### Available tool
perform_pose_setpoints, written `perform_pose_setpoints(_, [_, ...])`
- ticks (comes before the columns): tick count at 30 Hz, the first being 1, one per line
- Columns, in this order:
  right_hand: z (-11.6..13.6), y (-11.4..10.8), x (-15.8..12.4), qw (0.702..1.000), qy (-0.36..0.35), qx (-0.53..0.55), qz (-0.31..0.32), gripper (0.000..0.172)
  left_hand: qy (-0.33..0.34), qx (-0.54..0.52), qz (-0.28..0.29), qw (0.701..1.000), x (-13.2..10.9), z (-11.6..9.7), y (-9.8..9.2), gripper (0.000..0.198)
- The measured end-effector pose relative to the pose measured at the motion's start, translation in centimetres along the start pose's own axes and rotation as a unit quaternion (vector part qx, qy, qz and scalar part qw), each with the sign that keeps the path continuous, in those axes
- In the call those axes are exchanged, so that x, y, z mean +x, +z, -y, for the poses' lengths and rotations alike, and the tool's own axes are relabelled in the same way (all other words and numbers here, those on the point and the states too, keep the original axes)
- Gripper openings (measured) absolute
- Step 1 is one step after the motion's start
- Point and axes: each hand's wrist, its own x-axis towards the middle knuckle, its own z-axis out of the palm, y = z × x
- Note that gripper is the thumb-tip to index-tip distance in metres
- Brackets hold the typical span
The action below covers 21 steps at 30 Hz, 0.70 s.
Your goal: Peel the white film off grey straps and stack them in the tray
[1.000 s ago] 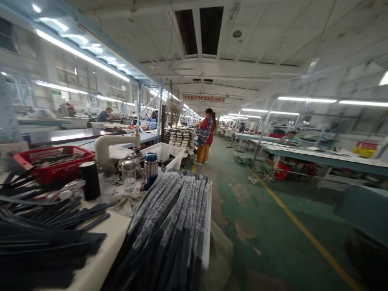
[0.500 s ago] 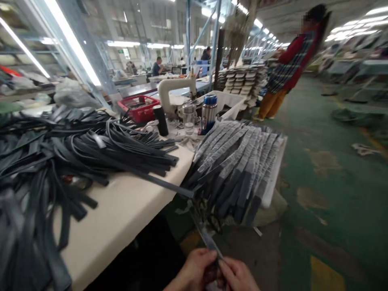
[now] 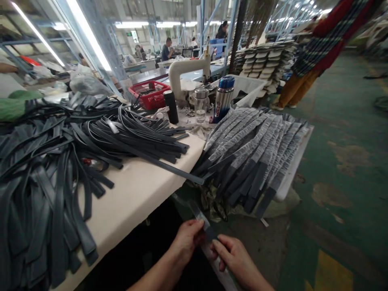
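Observation:
My left hand (image 3: 188, 239) pinches a dark strip (image 3: 211, 233) in a clear plastic sleeve (image 3: 218, 270), below the table's front edge. Just to the right, my right hand (image 3: 230, 252) grips the same strip, thumb and fingers closed on it. The sleeve runs down past my right hand to the bottom of the view. Many loose dark strips (image 3: 54, 169) lie heaped on the cream-coloured table (image 3: 136, 182). Beyond my hands, strips in wrinkled clear wrap (image 3: 257, 141) rest side by side, their dark ends bare.
A red basket (image 3: 150, 93), a black bottle (image 3: 171, 106), a glass jar (image 3: 201, 106) and a blue-topped flask (image 3: 223, 97) stand at the table's back. A white bin (image 3: 256, 87) is behind them. A person in orange trousers (image 3: 298, 89) stands at the upper right.
Both hands have risen in view and moved slightly apart along the strip, showing more of it and its sleeve. The camera view has shifted, so the table and wrapped strips sit differently.

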Motion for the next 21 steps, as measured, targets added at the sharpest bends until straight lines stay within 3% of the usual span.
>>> perform_pose_setpoints(2, [0.1, 0.4, -0.1, 1.000, 0.022, -0.004, 0.006, 0.045, 0.000, -0.005, -0.029, 1.000, -0.1, -0.5, -0.4, 0.047])
perform_pose_setpoints(6, [0.0, 1.2, 0.5, 1.000, -0.005, 0.002, -0.021, 0.045, -0.014, 0.003, -0.008, 1.000, -0.9, -0.5, -0.3, 0.048])
perform_pose_setpoints(12, [0.0, 1.8, 1.0, 1.000, -0.006, 0.007, -0.012, 0.041, 0.024, -0.006, -0.043, 0.999, -0.6, -1.4, -0.9, 0.049])
perform_pose_setpoints(18, [0.3, 1.9, 1.9, 0.999, -0.022, 0.007, -0.028, 0.040, 0.018, 0.007, -0.004, 1.000, -0.5, -0.9, -0.5, 0.046])
perform_pose_setpoints(21, [0.0, 1.8, 1.6, 1.000, -0.016, 0.006, -0.014, 0.036, 0.035, 0.000, -0.038, 0.999, -0.1, -1.9, -1.1, 0.047])
